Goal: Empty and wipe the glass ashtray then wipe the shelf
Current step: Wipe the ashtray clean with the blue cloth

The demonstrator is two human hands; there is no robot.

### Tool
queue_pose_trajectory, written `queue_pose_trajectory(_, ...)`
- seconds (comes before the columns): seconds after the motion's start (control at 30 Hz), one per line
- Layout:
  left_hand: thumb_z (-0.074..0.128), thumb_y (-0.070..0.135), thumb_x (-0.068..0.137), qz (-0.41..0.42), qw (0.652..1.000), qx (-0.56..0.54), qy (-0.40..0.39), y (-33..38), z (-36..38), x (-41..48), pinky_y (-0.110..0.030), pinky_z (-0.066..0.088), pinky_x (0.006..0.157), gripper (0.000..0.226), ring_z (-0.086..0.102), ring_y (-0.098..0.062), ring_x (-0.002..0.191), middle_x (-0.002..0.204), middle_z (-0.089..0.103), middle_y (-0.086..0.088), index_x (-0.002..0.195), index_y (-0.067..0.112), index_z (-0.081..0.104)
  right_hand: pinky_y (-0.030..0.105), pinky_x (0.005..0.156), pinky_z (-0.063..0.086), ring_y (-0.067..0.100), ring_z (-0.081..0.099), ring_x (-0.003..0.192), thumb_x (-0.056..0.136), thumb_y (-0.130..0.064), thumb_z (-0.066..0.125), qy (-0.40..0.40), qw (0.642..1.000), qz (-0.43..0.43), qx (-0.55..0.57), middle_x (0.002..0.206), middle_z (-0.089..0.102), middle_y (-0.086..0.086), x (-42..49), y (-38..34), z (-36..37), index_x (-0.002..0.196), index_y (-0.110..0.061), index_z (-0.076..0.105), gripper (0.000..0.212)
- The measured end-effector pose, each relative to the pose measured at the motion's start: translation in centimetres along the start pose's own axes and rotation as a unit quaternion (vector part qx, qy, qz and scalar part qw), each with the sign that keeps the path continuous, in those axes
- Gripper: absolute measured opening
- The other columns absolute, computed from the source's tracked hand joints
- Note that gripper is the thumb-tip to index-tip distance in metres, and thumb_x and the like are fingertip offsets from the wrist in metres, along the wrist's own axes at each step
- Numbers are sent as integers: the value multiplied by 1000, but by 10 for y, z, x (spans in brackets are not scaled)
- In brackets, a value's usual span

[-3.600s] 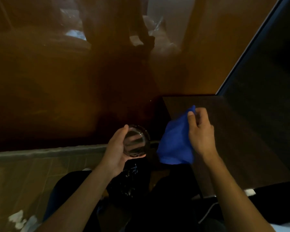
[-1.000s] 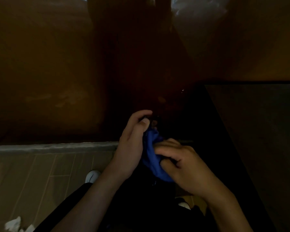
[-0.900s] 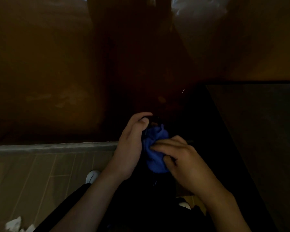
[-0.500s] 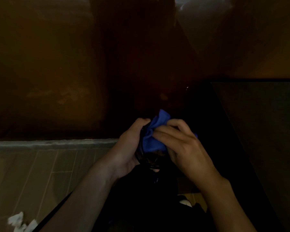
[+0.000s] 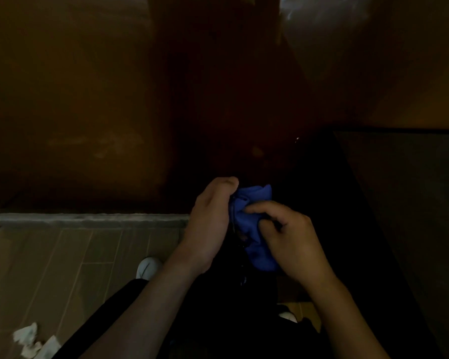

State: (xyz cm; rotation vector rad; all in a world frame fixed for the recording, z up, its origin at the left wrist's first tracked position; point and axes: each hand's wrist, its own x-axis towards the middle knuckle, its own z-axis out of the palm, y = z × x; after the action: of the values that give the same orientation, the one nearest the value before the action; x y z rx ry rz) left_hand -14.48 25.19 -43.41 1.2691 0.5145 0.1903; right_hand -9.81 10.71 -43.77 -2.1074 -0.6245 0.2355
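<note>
The scene is very dark. My left hand point(image 5: 210, 218) is curled around the glass ashtray point(image 5: 234, 221), of which only a thin dark rim shows between hand and cloth. My right hand point(image 5: 288, 239) presses a bunched blue cloth point(image 5: 254, 229) into the ashtray, fingers bent over the fabric. The cloth fills the bowl and hangs below it. The dark shelf point(image 5: 405, 203) lies to the right, apart from both hands.
A brown wooden wall panel point(image 5: 88, 112) stands ahead, with a pale baseboard point(image 5: 88, 218) and tiled floor point(image 5: 62, 268) below left. Crumpled white paper point(image 5: 29, 340) lies on the floor at the lower left. A white shoe point(image 5: 147, 268) shows under my left forearm.
Earlier the ashtray and cloth were held apart. Since then the cloth went into the ashtray, and over the last second my right hand has been turning it inside the bowl.
</note>
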Motion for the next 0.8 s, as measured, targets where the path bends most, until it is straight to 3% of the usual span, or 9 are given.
queue_pose_trajectory(0.07, 49, 48, 85, 47, 999, 18, 4, 2, 2, -4, -42, 52, 92, 36, 69, -24, 101, 107, 72, -8, 108, 28, 68, 13, 77, 51, -3, 69, 91, 96, 2, 53, -38, 991, 87, 96, 98, 75, -20, -4, -6, 1, 96, -32, 77, 42)
queue_pose_trajectory(0.13, 45, 43, 89, 83, 996, 29, 5, 5, 3, -7, -39, 53, 91, 37, 68, -23, 101, 108, 70, -8, 115, 27, 65, 27, 83, 57, 11, 73, 95, 96, 0, 50, -71, 973, 140, 170, 98, 78, -6, -8, -10, 3, 97, -26, 79, 39)
queue_pose_trajectory(0.23, 42, 44, 94, 137, 988, 65, 1, 5, 1, -8, -38, 53, 87, 36, 66, -21, 99, 107, 67, -2, 122, 31, 60, 38, 90, 54, 23, 72, 95, 92, 7, 48, -105, 934, 178, 291, 100, 77, 14, -11, -19, 1, 95, -14, 78, 37)
queue_pose_trajectory(0.33, 40, 47, 97, 182, 972, 148, -23, 0, -3, -8, -36, 52, 85, 38, 62, -16, 96, 109, 63, 4, 131, 34, 51, 36, 84, 52, 25, 67, 89, 85, 12, 44, -134, 876, 221, 406, 95, 73, 21, -12, -23, -4, 97, -4, 74, 36)
queue_pose_trajectory(0.4, 41, 48, 98, 202, 956, 206, -51, -4, -6, -7, -33, 49, 95, 43, 58, -9, 110, 125, 57, 6, 138, 33, 45, 39, 92, 50, 29, 64, 96, 79, 11, 46, -143, 837, 243, 469, 100, 70, 21, -11, -24, -8, 105, 3, 69, 35)
queue_pose_trajectory(0.5, 42, 49, 97, 232, 929, 275, -89, -6, -7, -7, -32, 43, 107, 50, 47, -8, 130, 141, 47, 9, 143, 31, 39, 42, 101, 47, 33, 65, 102, 63, -1, 64, -149, 752, 263, 586, 114, 67, 23, -9, -21, -16, 117, 1, 70, 55)
queue_pose_trajectory(0.63, 48, 42, 97, 266, 906, 301, -133, -6, -5, -10, -38, 44, 107, 51, 46, -15, 132, 142, 44, 6, 144, 25, 38, 36, 82, 60, 28, 76, 82, 34, -5, 90, -106, 658, 323, 672, 98, 76, 19, -5, -13, -19, 96, 3, 79, 63)
queue_pose_trajectory(0.7, 49, 40, 96, 294, 894, 314, -127, -6, -5, -11, -36, 42, 108, 53, 45, -17, 134, 143, 42, 3, 145, 20, 38, 39, 80, 59, 29, 76, 75, 43, -5, 83, -72, 649, 349, 672, 92, 76, 19, -3, -14, -19, 88, 7, 77, 48)
queue_pose_trajectory(0.8, 50, 38, 94, 330, 886, 309, -107, -6, -7, -12, -31, 41, 107, 58, 44, -21, 134, 145, 41, -2, 145, 13, 38, 30, 59, 61, 25, 72, 57, 61, -9, 57, 4, 658, 371, 656, 72, 71, 15, -2, -15, -23, 73, 3, 73, 23)
